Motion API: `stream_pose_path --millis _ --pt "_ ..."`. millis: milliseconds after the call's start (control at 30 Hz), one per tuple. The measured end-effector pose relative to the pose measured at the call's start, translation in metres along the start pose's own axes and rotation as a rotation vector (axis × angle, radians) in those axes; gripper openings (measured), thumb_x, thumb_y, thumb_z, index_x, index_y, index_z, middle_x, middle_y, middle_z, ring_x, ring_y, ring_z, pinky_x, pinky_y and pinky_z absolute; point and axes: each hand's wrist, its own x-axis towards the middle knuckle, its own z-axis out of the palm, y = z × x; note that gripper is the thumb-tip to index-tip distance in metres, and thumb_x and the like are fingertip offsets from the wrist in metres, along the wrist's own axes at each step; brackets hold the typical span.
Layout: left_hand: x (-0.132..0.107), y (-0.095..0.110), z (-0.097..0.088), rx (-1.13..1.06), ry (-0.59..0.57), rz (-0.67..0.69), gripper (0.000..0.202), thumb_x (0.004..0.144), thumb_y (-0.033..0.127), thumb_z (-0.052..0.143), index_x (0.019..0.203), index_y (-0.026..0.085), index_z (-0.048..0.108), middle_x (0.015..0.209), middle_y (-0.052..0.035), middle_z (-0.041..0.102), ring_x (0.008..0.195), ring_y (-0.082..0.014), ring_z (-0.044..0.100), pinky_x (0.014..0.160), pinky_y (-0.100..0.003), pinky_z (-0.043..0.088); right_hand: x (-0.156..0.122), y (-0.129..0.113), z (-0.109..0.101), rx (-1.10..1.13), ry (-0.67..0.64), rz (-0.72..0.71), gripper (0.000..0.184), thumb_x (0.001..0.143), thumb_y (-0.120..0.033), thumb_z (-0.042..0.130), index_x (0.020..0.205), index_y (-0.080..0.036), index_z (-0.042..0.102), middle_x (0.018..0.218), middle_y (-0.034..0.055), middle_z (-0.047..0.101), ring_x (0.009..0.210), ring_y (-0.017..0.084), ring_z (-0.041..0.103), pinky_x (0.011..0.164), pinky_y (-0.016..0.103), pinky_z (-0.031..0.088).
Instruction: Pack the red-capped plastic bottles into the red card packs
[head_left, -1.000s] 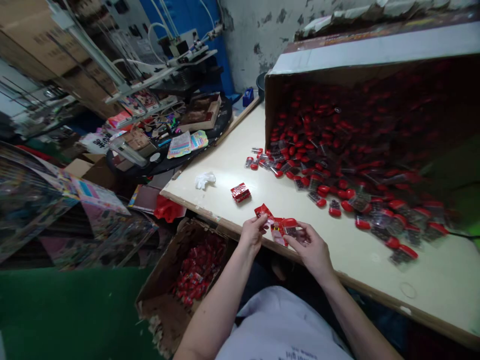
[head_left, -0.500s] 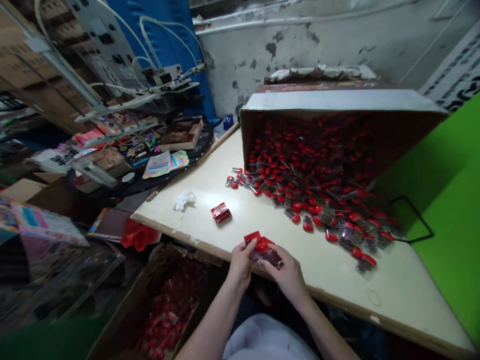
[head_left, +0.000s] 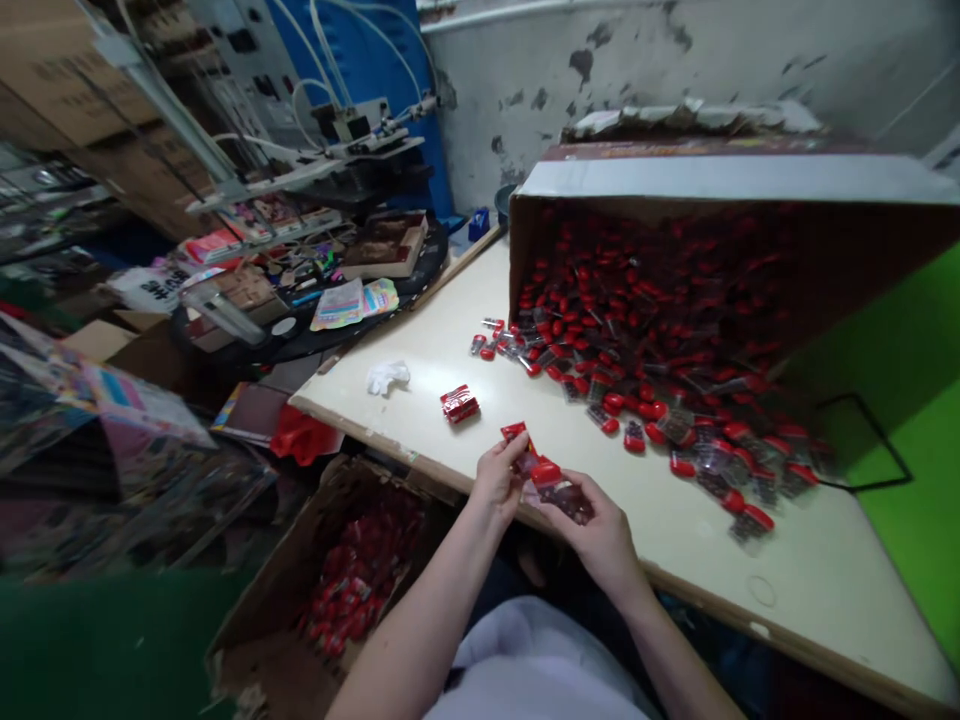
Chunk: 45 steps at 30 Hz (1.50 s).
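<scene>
Left hand (head_left: 496,483) is half closed, fingers pinching a red foil packet (head_left: 514,434) at its top corner. Right hand (head_left: 601,526) is curled round a clear packet (head_left: 566,498) with a red cap and dark contents, thumb on top. The two packets overlap just above the table edge, and the hands are close together. Exact finger contact is hidden.

Table (head_left: 817,560) is cream with a worn brown edge. A tipped cardboard box (head_left: 720,180) lies on it, open end toward the hands, spilling many red-capped packets (head_left: 637,340) across the top. The nearest loose ones are well apart from the right hand. A second red packet (head_left: 460,404) and a white glove (head_left: 388,377) lie on the table, left of the spill.

Below the table edge, left of the hands, an open floor box (head_left: 259,610) holds red packets (head_left: 358,580). A red bag (head_left: 301,438) sits beside the table's left corner. Behind it, a round table (head_left: 292,345) is piled with papers and small items.
</scene>
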Motion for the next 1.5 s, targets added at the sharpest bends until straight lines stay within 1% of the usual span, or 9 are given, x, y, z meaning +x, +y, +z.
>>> stream_pose_path --millis 100,200,300,433,633,800,1067,1267,1500 --pt "-0.002 -0.003 -0.001 -0.034 -0.016 -0.036 0.027 0.053 0.024 0.079 0.066 0.011 0.060 0.056 0.0009 0.057 0.049 -0.0073 0.050 0.051 -0.021 0.041 0.000 0.001 0.006 0.037 -0.011 0.024 0.046 0.065 -0.041 0.069 0.106 -0.020 0.061 0.083 0.0055 0.070 0.072 0.022 0.065 0.068 0.033 0.053" --pt "-0.004 -0.004 -0.002 -0.056 -0.052 -0.060 0.026 0.057 0.027 0.077 0.069 0.011 0.060 0.060 -0.0006 0.058 0.052 -0.0086 0.052 0.054 -0.022 0.044 0.003 0.002 0.007 0.044 0.015 0.036 0.045 0.067 -0.041 0.068 0.106 -0.019 0.060 0.085 0.0061 0.070 0.074 0.021 0.065 0.070 0.033 0.053" --pt "-0.005 -0.002 -0.002 -0.079 -0.021 -0.073 0.026 0.060 0.028 0.076 0.073 0.011 0.061 0.066 -0.0018 0.060 0.057 -0.0100 0.055 0.056 -0.023 0.045 0.005 0.001 0.005 0.029 0.047 0.051 0.046 0.067 -0.041 0.069 0.106 -0.019 0.058 0.087 0.0062 0.069 0.074 0.020 0.065 0.071 0.033 0.053" --pt "-0.005 -0.001 0.000 -0.116 0.048 -0.054 0.024 0.059 0.023 0.076 0.072 0.012 0.060 0.067 -0.0011 0.060 0.057 -0.0094 0.054 0.057 -0.023 0.045 0.003 0.001 0.006 0.079 0.053 0.059 0.045 0.067 -0.041 0.069 0.105 -0.018 0.058 0.086 0.0063 0.069 0.073 0.020 0.066 0.071 0.032 0.053" --pt "-0.003 -0.007 0.002 -0.130 0.021 0.017 0.027 0.058 0.025 0.077 0.075 0.012 0.060 0.067 -0.0006 0.060 0.058 -0.0096 0.054 0.060 -0.024 0.045 -0.002 -0.001 0.012 0.171 -0.023 0.074 0.044 0.068 -0.040 0.068 0.104 -0.018 0.058 0.085 0.0061 0.069 0.074 0.020 0.065 0.067 0.030 0.054" --pt "-0.005 -0.006 0.001 -0.107 0.033 0.005 0.026 0.058 0.026 0.077 0.074 0.013 0.060 0.064 0.0012 0.059 0.055 -0.0084 0.052 0.057 -0.022 0.043 0.001 -0.004 0.008 0.112 0.034 0.058 0.044 0.069 -0.041 0.067 0.104 -0.017 0.058 0.082 0.0063 0.069 0.071 0.019 0.064 0.068 0.032 0.053" --pt "-0.013 -0.007 -0.002 -0.057 -0.013 -0.070 0.023 0.059 0.025 0.076 0.072 0.012 0.061 0.067 -0.0016 0.062 0.060 -0.0102 0.056 0.058 -0.022 0.043 0.006 0.001 0.003 0.075 0.105 0.058 0.043 0.069 -0.042 0.068 0.104 -0.017 0.058 0.077 0.0041 0.067 0.066 0.017 0.063 0.065 0.029 0.052" --pt "-0.008 -0.004 -0.003 -0.025 0.063 -0.028 0.028 0.055 0.026 0.078 0.072 0.012 0.061 0.064 -0.0007 0.062 0.058 -0.0101 0.055 0.057 -0.023 0.041 0.002 -0.007 -0.002 0.163 0.101 0.054 0.042 0.069 -0.040 0.068 0.102 -0.018 0.057 0.080 0.0051 0.068 0.072 0.019 0.065 0.069 0.031 0.053" --pt "-0.008 -0.006 -0.001 -0.038 0.051 -0.044 0.027 0.056 0.027 0.078 0.072 0.013 0.061 0.065 -0.0002 0.061 0.059 -0.0100 0.055 0.059 -0.023 0.042 0.002 -0.003 0.000 -0.001 0.165 0.021 0.046 0.067 -0.044 0.069 0.103 -0.018 0.058 0.079 0.0060 0.067 0.068 0.020 0.064 0.064 0.031 0.053"
